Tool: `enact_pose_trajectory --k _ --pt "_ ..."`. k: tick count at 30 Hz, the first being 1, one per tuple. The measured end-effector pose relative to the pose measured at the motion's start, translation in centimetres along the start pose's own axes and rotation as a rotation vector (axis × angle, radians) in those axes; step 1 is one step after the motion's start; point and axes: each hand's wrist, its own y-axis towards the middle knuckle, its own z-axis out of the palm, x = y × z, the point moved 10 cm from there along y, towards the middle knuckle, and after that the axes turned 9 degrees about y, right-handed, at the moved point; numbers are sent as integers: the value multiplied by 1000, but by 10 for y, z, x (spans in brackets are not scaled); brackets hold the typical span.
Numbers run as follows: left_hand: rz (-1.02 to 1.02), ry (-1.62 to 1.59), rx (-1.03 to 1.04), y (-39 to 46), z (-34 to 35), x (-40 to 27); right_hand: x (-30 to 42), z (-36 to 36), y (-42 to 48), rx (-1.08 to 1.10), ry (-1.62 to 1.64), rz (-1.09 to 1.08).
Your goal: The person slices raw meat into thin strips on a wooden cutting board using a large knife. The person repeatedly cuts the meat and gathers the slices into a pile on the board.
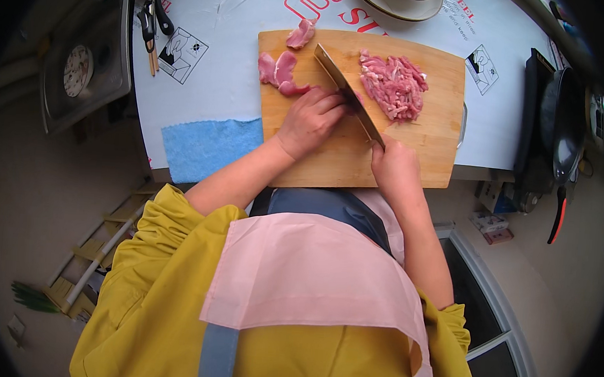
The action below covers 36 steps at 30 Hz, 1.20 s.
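A wooden cutting board [335, 159] lies on the counter before me. My right hand [399, 166] grips the handle end of a cleaver [351, 95], whose blade stands on edge and slants up to the left. Bent fingers of my left hand [312, 120] press down just left of the blade, on raw meat that is mostly hidden beneath them. Beyond that hand lie slices of raw meat [285, 69], with one separate piece [301, 33] near the board's back left corner. A pile of raw meat strips [394, 87] rests to the right of the cleaver.
A blue cloth [213, 148] lies against the board's left side. Stacked dishes [399, 3] stand behind the board. At left are black-handled scissors [148, 23] and a sink [105, 69] holding a patterned plate [78, 71]. A dark frying pan [564, 123] is at right.
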Motion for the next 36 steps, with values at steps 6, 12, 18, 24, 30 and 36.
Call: enact_pose_trajectory --k 6,12,18,24,30,36 --pt "-1 -39 -14 1 -6 0 -16 -19 -4 -80 47 47" --pt "10 -2 17 -4 -6 0 -5 -9 -21 -24 5 3" --pt "7 -11 22 -3 -8 -1 -5 -3 -25 15 13 34" --pt "9 16 38 -4 -5 -1 2 8 -10 25 -20 53" --pt "22 -60 35 -4 -12 -2 -5 -5 2 -42 147 75" --pt "-248 -39 -2 -28 -34 18 2 1 -17 45 196 4"
